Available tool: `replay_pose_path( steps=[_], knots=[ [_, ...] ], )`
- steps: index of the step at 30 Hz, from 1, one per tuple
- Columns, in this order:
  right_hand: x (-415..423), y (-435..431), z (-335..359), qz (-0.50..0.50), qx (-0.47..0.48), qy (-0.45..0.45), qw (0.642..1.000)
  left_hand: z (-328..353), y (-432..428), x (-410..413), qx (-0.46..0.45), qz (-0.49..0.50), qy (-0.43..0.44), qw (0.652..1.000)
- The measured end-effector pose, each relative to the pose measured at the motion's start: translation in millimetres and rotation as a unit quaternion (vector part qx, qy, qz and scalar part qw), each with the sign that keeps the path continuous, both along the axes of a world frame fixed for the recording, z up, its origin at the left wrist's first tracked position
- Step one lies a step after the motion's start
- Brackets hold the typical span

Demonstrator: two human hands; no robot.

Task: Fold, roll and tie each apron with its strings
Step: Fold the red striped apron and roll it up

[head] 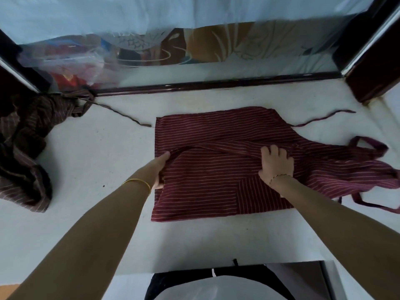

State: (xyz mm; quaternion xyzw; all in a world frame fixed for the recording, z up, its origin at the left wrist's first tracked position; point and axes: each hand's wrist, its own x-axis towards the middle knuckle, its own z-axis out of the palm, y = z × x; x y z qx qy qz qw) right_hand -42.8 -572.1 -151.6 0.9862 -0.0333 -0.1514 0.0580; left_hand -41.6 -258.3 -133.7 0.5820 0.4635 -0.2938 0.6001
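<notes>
A maroon apron with thin pale stripes (207, 191) lies spread on the white counter (91, 161), its bib and neck loop (370, 146) pointing right. My left hand (161, 169) grips the apron's left edge at a raised fold. My right hand (276, 163) grips the same fold ridge near the apron's middle, fingers curled into the cloth. One waist string (324, 119) trails toward the back right. Another string (372, 205) lies at the front right.
A second, brown striped apron (26, 148) lies crumpled at the left, its string (121, 114) running toward the maroon one. A dark window frame (216, 84) and glass bound the back. A dark post (372, 79) stands at the back right.
</notes>
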Motion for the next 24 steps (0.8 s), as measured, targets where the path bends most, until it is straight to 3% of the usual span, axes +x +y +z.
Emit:
replay_pose_path(
  steps=[2, 4, 7, 10, 13, 15, 19, 24],
  knots=[
    [6.2, -8.5, -9.2, 0.016, -0.042, 0.040, 0.998, -3.9, -5.9, 11.6, 0.075, -0.030, -0.089, 0.993],
    [7.6, -12.7, -20.3, 0.043, -0.072, 0.020, 0.996, -3.6, -7.6, 19.3, 0.154, -0.067, -0.204, 0.965],
    [21.3, -19.5, -26.1, 0.076, -0.093, -0.024, 0.992, -3.3, 0.1, 34.3, 0.176, -0.069, -0.275, 0.943],
    [54.5, -28.1, -12.6, 0.127, -0.059, -0.030, 0.990, -5.8, 9.2, 49.2, 0.170, -0.063, -0.277, 0.944],
    [93.1, -26.0, 6.0, 0.098, 0.060, 0.097, 0.989, -13.7, 11.7, 63.4, 0.150, -0.095, -0.266, 0.948],
    [105.4, -14.7, 10.5, 0.097, 0.098, 0.118, 0.983, -20.6, 11.6, 73.5, 0.178, -0.128, -0.271, 0.937],
    [97.8, 26.6, -6.7, 0.165, 0.052, 0.055, 0.983, -29.3, 9.2, 94.6, 0.255, -0.183, -0.277, 0.908],
    [85.5, 54.1, -21.8, 0.142, 0.001, 0.009, 0.990, -37.9, 10.6, 103.1, 0.326, -0.225, -0.257, 0.882]
  ],
)
